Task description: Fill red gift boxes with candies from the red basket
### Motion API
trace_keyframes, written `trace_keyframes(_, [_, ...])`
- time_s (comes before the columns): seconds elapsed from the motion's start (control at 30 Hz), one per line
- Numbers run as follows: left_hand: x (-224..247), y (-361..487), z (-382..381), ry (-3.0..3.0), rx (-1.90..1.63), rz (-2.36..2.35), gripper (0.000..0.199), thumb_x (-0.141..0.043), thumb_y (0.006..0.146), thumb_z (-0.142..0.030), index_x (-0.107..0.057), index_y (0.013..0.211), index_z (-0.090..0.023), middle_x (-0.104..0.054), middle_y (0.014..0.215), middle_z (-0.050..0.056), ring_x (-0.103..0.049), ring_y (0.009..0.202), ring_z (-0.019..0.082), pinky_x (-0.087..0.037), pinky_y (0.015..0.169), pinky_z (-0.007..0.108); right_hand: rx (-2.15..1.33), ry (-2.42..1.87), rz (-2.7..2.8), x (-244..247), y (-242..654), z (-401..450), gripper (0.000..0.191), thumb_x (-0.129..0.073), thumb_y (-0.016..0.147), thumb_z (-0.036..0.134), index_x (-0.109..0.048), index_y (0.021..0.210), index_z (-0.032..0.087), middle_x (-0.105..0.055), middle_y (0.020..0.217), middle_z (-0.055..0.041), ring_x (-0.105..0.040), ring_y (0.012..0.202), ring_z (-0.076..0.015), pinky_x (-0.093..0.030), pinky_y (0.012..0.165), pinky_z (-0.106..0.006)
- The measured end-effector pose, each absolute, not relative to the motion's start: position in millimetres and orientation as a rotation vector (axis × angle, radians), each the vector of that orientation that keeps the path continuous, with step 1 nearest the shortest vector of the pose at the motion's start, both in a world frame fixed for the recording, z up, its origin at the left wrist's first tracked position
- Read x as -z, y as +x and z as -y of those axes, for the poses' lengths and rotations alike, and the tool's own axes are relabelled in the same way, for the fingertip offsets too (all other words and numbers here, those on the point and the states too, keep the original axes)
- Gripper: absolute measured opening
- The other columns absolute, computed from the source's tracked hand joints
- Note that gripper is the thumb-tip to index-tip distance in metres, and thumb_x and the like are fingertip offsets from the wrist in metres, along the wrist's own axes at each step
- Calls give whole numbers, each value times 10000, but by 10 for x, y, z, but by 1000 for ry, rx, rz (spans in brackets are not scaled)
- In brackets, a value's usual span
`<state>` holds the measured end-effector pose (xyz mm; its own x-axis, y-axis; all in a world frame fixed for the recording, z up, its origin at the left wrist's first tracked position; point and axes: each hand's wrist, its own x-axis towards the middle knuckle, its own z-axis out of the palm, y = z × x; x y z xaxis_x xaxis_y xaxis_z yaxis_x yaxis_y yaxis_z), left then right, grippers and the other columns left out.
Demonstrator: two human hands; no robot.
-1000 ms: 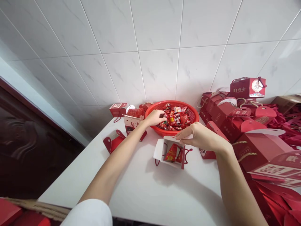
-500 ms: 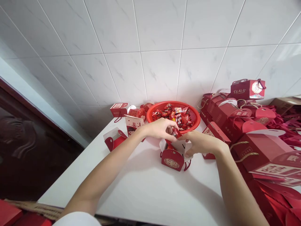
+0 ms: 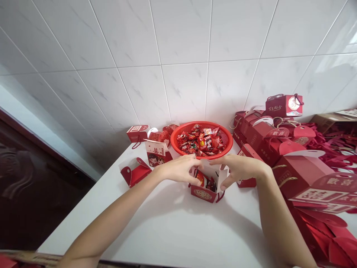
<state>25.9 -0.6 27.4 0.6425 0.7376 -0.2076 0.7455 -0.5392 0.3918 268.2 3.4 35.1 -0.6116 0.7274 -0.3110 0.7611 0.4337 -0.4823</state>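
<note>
A small red gift box point(image 3: 203, 194) stands on the white table with its top flaps up and wrapped candies point(image 3: 211, 184) inside. My left hand point(image 3: 182, 169) is at the box's left side, thumb and fingers curled around its edge. On the opposite side, my right hand point(image 3: 237, 169) grips the box's right flap between thumb and fingers. Some of the fingertips are hidden behind the flaps. Just behind the box, a red plastic basket point(image 3: 229, 143) holds many red wrapped candies.
A red open box point(image 3: 135, 173) and a printed box point(image 3: 156, 154) stand to the left. Further back is a closed gift box point(image 3: 136, 133). Many red gift boxes point(image 3: 306, 171) are piled on the right. A tiled wall point(image 3: 184, 89) rises behind the table point(image 3: 167, 230).
The candy in my left hand is out of it, and that hand has dropped to the box's left side. The front flap has folded down, showing candies inside. The view has shifted slightly.
</note>
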Motion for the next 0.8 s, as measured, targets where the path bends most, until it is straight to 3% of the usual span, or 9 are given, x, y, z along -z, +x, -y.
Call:
trace_keyframes(0.1, [-211,326,30,2386,-15,-1091,632,-792,732,-419,-579,1302,-247,-596,1096,59,-585,1005,249,-446,781,282,991,1154,-2700,-338,2764,-104,820,-830,658,391,-555,1413,224,-670,1212,-83,-603,1120,-276,-482,850,-297])
trace_keyframes(0.2, [-179,336,-6,2337,-17,-1017,607,-730,802,-466,-557,1338,-238,-618,1170,75,-597,1015,248,-452,800,291,969,1178,-2733,-312,2747,-156,638,-749,749,282,-590,1365,236,-661,1224,-64,-613,1083,-242,-471,842,-279])
trace_keyframes(0.3, [-178,298,-52,2255,21,-987,491,-624,876,-561,-640,1216,-208,-650,1127,76,-621,976,233,-455,775,286,845,1432,-2680,-273,2615,-165,538,-706,792,241,-602,1317,189,-666,1159,-94,-637,962,-229,-462,766,-275])
trace_keyframes(0.37, [-176,270,-68,2213,33,-973,488,-638,850,-602,-677,1115,-194,-661,1098,73,-633,928,222,-460,737,278,791,1500,-2679,-243,2497,-152,499,-724,781,225,-600,1262,168,-659,1147,-104,-634,938,-226,-443,711,-262])
trace_keyframes(0.47, [-136,261,-69,2240,-8,-990,396,-720,787,-542,-678,942,-180,-660,996,52,-625,849,204,-444,681,271,664,1542,-2713,-199,2352,-130,496,-761,736,160,-565,1191,159,-644,1161,-114,-617,993,-238,-411,678,-242])
trace_keyframes(0.57, [-59,303,-47,2297,-129,-1185,344,-757,744,-471,-589,823,-182,-630,895,30,-606,796,209,-399,628,280,577,1575,-2711,-171,2309,-134,517,-784,731,198,-521,1175,162,-663,1003,-86,-624,865,-226,-364,596,-240])
trace_keyframes(0.67, [-4,345,-5,2273,-210,-1413,458,-804,674,-489,-540,905,-195,-622,933,34,-607,822,242,-382,614,291,626,1496,-2764,-181,2355,-156,440,-787,725,219,-561,1102,182,-662,877,-35,-607,748,-195,-329,550,-241])
trace_keyframes(0.8, [27,323,45,2271,-228,-1422,539,-793,692,-490,-548,1082,-211,-611,1052,57,-604,911,270,-416,692,313,836,1226,-2754,-242,2439,-158,151,-773,750,255,-683,850,188,-680,817,-18,-611,747,-178,-370,593,-243])
